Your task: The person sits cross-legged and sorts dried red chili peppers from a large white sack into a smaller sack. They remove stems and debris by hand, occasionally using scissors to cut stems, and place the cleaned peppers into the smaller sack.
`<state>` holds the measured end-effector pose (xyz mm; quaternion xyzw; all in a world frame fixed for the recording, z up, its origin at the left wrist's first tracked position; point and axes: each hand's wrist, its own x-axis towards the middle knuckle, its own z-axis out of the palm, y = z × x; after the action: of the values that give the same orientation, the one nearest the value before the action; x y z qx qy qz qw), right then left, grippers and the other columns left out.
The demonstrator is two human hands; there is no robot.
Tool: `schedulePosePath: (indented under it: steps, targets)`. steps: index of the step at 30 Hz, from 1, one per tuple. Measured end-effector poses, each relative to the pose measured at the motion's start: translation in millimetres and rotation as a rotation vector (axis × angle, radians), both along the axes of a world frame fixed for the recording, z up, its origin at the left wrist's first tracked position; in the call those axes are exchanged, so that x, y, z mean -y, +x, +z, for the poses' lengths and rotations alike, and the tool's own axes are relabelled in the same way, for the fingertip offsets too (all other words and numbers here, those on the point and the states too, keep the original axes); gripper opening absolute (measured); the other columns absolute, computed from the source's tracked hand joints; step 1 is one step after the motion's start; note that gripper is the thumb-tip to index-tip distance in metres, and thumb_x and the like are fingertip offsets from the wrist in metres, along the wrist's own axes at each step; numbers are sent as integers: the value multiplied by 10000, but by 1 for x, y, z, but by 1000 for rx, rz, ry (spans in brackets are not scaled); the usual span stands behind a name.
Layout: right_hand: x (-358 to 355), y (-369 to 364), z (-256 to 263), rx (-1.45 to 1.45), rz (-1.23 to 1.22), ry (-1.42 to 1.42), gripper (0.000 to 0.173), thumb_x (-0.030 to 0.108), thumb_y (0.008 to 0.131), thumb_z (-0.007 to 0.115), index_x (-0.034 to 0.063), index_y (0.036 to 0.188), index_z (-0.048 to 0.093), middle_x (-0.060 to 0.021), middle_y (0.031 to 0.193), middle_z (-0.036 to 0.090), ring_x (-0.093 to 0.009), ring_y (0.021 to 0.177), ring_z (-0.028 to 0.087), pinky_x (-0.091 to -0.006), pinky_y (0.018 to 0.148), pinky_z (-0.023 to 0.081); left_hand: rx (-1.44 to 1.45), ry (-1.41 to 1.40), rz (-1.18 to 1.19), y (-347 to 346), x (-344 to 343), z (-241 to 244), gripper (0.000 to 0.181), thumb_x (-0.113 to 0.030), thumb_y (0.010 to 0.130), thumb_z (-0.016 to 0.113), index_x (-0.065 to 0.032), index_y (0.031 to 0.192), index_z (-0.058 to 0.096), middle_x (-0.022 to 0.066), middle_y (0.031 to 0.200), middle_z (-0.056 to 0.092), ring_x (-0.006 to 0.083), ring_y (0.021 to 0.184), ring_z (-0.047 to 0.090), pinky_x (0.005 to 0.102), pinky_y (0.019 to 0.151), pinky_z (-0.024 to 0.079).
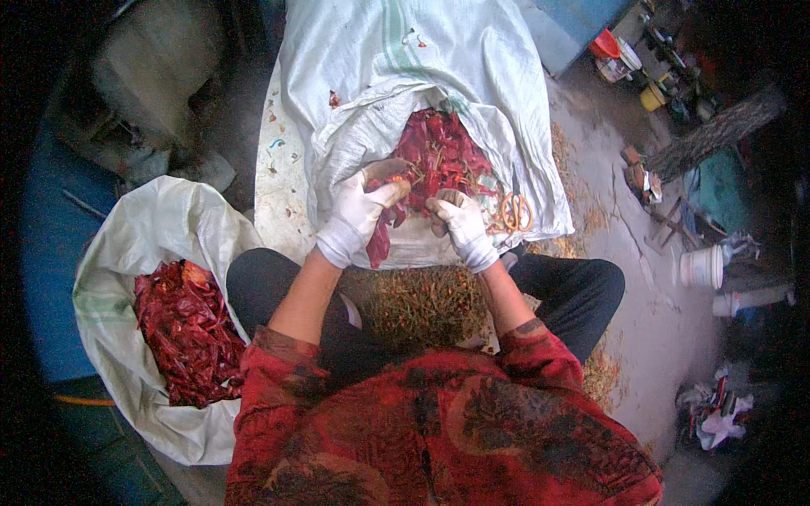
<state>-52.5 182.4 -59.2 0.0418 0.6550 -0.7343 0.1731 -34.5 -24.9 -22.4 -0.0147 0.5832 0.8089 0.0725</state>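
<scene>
Dried red chili peppers (436, 142) show in the mouth of a large white woven sack (342, 57) lying before me. My left hand (367, 205), in a white glove with a soiled thumb and fingers, is closed on several dried chilies; one dark red pod hangs below it. At the pile's near edge, my right hand (457, 218), gloved too, has its fingers curled together; whether a pod or stem is between them cannot be told. Orange-handled scissors (517, 212) lie just right of it on the sack. Bits of stem are scattered about them.
Another open white woven sack (171, 209), holding dried red chilies (183, 335), stands by my left knee. A heap of stems (424, 303) lies between my legs. To the right are a white bucket (702, 267), a log (715, 133) and scattered debris on the floor.
</scene>
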Motion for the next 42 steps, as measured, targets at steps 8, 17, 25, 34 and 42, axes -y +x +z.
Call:
schedulePosePath:
  steps: [8,17,25,34,42]
  targets:
    - [13,4,2,-276,77,163,250,128,922,680,-13,1122,628,16,805,626,-40,699,522,-218,623,459,64,83,-137,-4,-8,-11,440,-132,950,676,45,1324,526,56,1096,678,83,924,640,238,830,528]
    - [11,9,36,-616,-110,419,300,197,887,708,18,1126,681,-101,1025,704,-192,898,679,-327,785,535,-297,-754,207,0,-21,-9,303,-178,880,725,-13,1131,688,93,1029,724,174,896,692,297,806,543]
    - [24,17,54,-819,-223,878,195,271,873,706,82,917,725,-132,850,674,-301,750,669,-391,703,533,-551,-1188,330,14,-35,-3,314,-312,795,738,-129,1046,690,108,972,670,296,861,683,411,736,550]
    - [21,18,52,-630,-268,708,229,290,894,688,68,926,738,-132,837,696,-296,753,677,-379,708,529,-562,-1226,249,17,-37,3,349,-371,788,737,-133,1036,681,88,927,650,275,846,686,418,717,550]
    - [18,16,49,-820,-222,777,203,226,897,678,37,962,715,-124,810,685,-250,706,663,-368,678,520,-510,-1104,247,18,-40,2,387,-368,783,746,-111,1071,714,100,926,697,272,831,699,394,734,556]
